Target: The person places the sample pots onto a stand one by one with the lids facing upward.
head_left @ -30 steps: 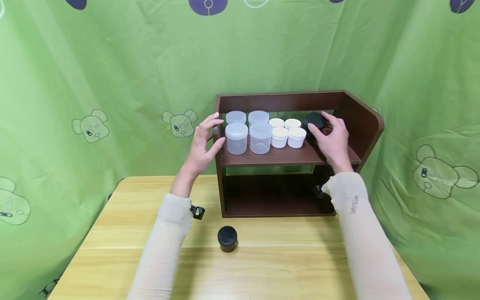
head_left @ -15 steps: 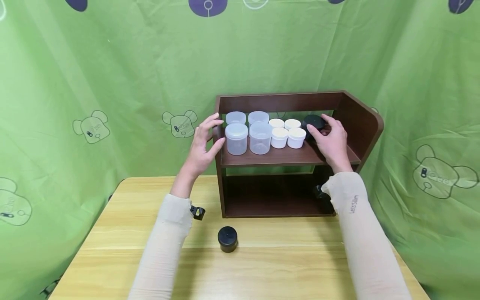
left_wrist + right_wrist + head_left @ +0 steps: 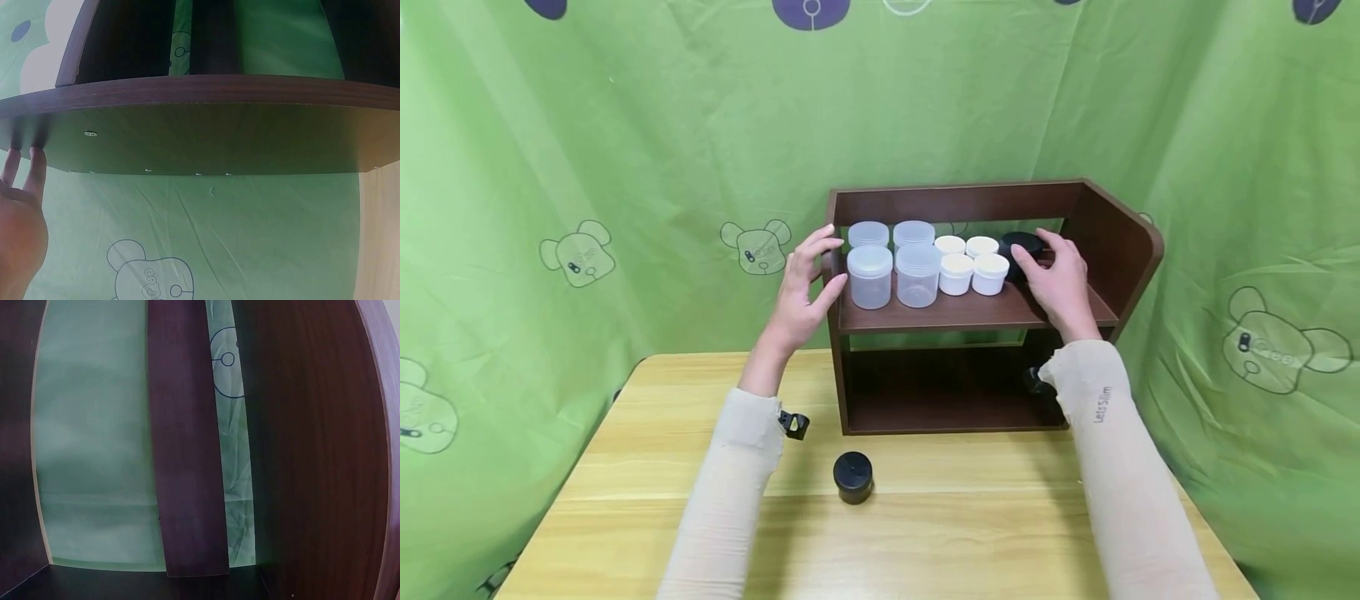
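Observation:
On the upper board of the dark brown shelf (image 3: 925, 315), my right hand (image 3: 1062, 282) pinches a black lidded jar (image 3: 1019, 243) between thumb and fingers. That jar stands at the right end of the row, close beside several small white jars (image 3: 956, 275). To their left are several larger translucent jars (image 3: 871, 279). My left hand (image 3: 801, 296) touches the shelf's left side panel with fairly straight fingers and holds nothing. In the left wrist view, two fingers (image 3: 37, 169) rest against that panel's outer face. The right wrist view shows only the shelf's lower compartment, not the hand.
A second black lidded jar (image 3: 853, 477) stands on the light wooden table (image 3: 955, 533), in front of the shelf. The shelf's right side panel (image 3: 1120, 250) rises beside my right hand. A green curtain (image 3: 647, 167) hangs behind.
My right hand has shifted the black jar slightly left, nearer to the small white jars. My left hand stays at the side panel. The view has moved a little.

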`<state>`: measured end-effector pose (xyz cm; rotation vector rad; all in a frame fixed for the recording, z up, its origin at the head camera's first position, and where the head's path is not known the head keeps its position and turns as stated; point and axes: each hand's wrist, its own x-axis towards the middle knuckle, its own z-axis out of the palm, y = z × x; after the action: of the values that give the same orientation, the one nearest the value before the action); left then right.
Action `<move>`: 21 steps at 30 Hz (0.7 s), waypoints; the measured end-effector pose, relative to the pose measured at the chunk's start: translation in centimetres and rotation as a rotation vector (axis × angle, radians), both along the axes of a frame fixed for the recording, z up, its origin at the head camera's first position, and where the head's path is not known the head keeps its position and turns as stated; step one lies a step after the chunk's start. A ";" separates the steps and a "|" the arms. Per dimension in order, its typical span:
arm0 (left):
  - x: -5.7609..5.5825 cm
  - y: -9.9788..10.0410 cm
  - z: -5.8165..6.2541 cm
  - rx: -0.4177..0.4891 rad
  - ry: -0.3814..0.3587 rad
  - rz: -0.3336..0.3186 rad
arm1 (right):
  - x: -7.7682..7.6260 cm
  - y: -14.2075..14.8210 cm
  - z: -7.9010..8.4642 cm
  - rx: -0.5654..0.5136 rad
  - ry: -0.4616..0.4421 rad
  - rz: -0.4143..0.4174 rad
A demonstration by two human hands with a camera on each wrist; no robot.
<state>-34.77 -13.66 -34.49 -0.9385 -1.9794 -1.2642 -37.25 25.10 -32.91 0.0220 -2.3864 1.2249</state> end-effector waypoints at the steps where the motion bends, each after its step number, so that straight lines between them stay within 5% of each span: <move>1: 0.0 0.0 0.0 -0.003 0.000 0.001 | 0.0 0.0 0.0 -0.001 0.001 0.001; 14: 0.3 0.1 0.1 0.024 -0.015 -0.005 | 0.0 0.0 0.0 0.002 -0.010 0.000; 21: 2.7 0.8 1.8 0.024 -0.040 -0.023 | 0.2 0.1 -0.1 -0.006 -0.009 -0.001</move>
<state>-32.05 -12.91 -32.71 -0.9333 -1.9845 -1.3265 -37.07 25.17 -33.02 0.0132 -2.3903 1.2342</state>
